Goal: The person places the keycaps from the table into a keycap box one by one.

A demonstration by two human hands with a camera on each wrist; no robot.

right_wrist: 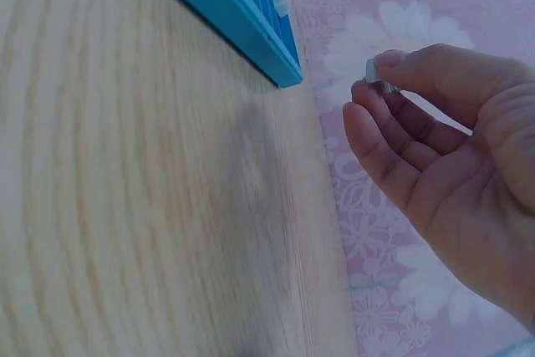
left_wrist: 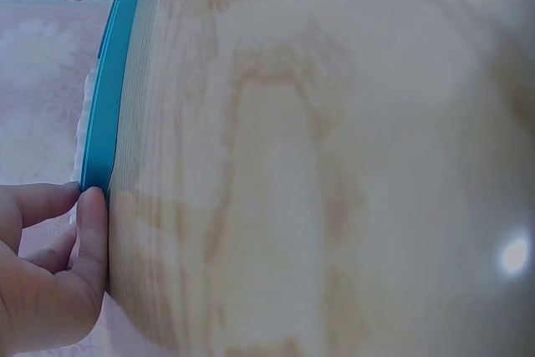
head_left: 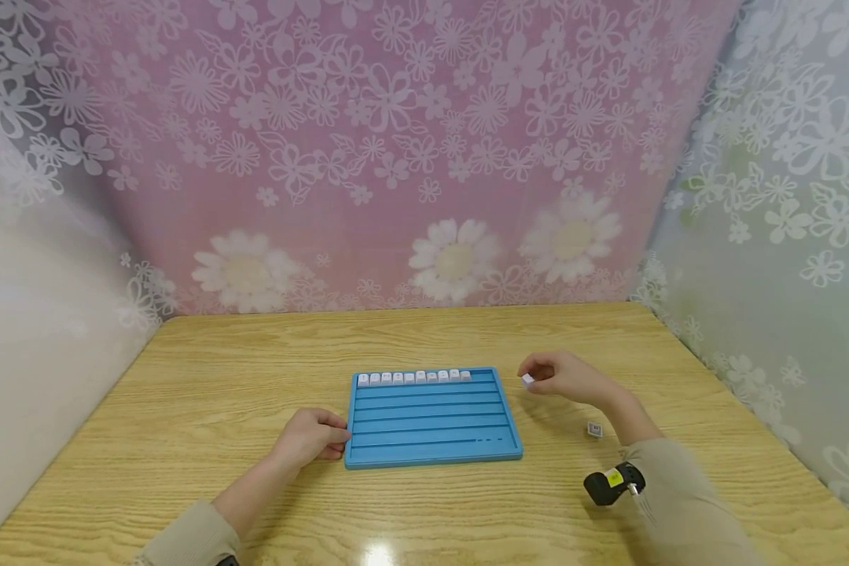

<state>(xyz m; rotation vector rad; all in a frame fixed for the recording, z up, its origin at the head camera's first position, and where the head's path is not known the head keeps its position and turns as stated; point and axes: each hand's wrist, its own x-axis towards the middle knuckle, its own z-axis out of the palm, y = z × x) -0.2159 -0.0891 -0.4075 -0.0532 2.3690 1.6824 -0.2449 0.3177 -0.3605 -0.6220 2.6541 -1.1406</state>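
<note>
A blue ridged tray (head_left: 428, 428) lies on the table, with a row of white keycaps (head_left: 409, 378) along its top groove. My left hand (head_left: 313, 435) pinches the tray's left edge between thumb and finger; the left wrist view shows those fingertips (left_wrist: 94, 200) at the tray's rim. Right of the tray's upper corner, my right hand (head_left: 562, 376) holds one white keycap (head_left: 527, 380) above the table. In the right wrist view, thumb and fingers pinch that keycap (right_wrist: 374, 71), apart from the tray.
Another keycap (head_left: 594, 429) lies on the wooden table (head_left: 255, 362) right of the tray, near the right forearm. A black wrist camera (head_left: 611, 483) sits on the right sleeve. Floral curtains (head_left: 368, 157) enclose the back and sides.
</note>
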